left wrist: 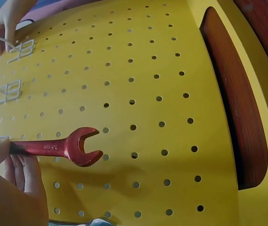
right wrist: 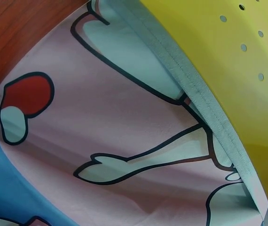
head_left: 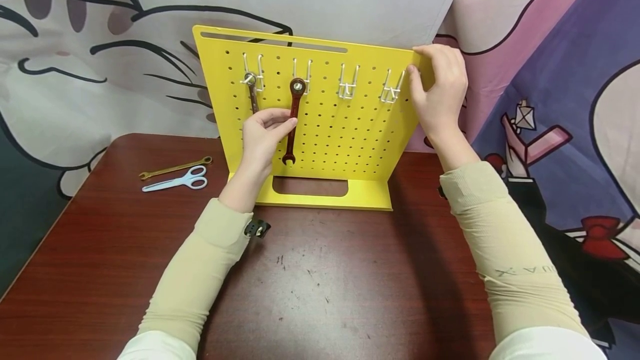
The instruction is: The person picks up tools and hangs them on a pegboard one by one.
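Observation:
My left hand [head_left: 265, 133] pinches a red combination wrench [head_left: 294, 118] between thumb and fingers. Its ring end is up at the second hook [head_left: 308, 76] of the yellow pegboard [head_left: 320, 143], and its open jaw points down. In the left wrist view the red wrench [left wrist: 54, 147] lies across the board's holes, the ring end hidden behind the thumb. A dark wrench [head_left: 252, 93] hangs from the first hook [head_left: 245, 64], partly behind my left hand. At the board's top right corner, my right hand [head_left: 442, 90] grips the edge, thumb on the front face.
Two more white hooks, a third [head_left: 347, 83] and a fourth [head_left: 391, 88], carry nothing. On the brown table [head_left: 320, 271], left of the board, lie a gold wrench [head_left: 175, 168] and light blue scissors [head_left: 180, 179]. A printed cloth [head_left: 165, 82] hangs behind.

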`<state>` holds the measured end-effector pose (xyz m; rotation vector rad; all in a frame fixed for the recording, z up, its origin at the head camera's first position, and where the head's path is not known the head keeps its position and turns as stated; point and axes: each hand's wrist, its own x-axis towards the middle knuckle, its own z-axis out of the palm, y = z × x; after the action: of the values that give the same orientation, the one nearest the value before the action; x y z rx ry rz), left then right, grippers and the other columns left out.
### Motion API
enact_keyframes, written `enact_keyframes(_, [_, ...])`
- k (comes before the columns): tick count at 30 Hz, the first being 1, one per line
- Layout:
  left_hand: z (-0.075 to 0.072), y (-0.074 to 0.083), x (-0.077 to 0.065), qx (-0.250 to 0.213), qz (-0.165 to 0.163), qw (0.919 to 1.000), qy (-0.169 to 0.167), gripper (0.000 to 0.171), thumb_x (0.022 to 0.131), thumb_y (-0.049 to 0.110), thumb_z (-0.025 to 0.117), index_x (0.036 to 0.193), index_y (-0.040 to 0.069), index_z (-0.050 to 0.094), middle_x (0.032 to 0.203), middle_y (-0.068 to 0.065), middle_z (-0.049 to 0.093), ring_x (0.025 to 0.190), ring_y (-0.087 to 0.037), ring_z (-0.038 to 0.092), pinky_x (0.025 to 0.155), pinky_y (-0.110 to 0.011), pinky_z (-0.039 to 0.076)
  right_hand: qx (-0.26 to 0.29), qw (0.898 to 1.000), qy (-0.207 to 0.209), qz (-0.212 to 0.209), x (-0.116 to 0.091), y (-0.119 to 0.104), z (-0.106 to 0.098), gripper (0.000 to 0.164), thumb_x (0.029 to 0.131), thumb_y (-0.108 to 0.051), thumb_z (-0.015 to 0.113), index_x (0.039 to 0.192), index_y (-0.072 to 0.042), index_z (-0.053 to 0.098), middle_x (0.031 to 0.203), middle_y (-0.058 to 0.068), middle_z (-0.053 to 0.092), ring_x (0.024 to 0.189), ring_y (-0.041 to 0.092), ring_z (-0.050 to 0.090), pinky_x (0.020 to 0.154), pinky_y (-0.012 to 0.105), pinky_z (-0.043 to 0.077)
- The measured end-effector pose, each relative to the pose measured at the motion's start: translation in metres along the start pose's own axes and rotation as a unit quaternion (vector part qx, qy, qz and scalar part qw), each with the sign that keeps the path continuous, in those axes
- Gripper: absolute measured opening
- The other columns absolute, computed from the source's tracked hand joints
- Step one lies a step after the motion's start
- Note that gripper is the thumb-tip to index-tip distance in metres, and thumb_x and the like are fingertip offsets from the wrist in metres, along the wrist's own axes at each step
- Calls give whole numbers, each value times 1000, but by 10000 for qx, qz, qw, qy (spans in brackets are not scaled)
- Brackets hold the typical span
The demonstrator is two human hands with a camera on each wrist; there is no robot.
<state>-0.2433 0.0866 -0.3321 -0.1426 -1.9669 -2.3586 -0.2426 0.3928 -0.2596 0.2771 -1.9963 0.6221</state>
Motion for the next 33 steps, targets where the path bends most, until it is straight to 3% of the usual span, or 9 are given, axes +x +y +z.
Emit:
enact_keyframes(10, [7,-2,7,-52,33,9997,216,27,93,-4,78,118,-12,73,87,12,71,85,-4,70,89,-20,60,14,10000,-5,43,0,-1,-1,27,99,-17,69,121,-2,75,120,18,75,119,36,63,111,39,45])
enact_keyframes(25, [10,-5,8,-14,45,9991,426,26,91,-2,80,116,-9,76,89,7,72,85,-5,71,84,-20,60,-21,10000,14,14,-1,-1,0,27,99,-16,69,121,-2,75,120,18,75,118,36,63,111,39,45])
enact_keyframes(33, [3,-10,8,75,17,9992,389,25,92,-3,79,116,-8,76,107,-14,79,90,-8,74,87,-20,62,-6,10000,36,-32,-1,0,0,27,99,-16,69,120,-1,75,120,19,75,118,37,63,111,39,45])
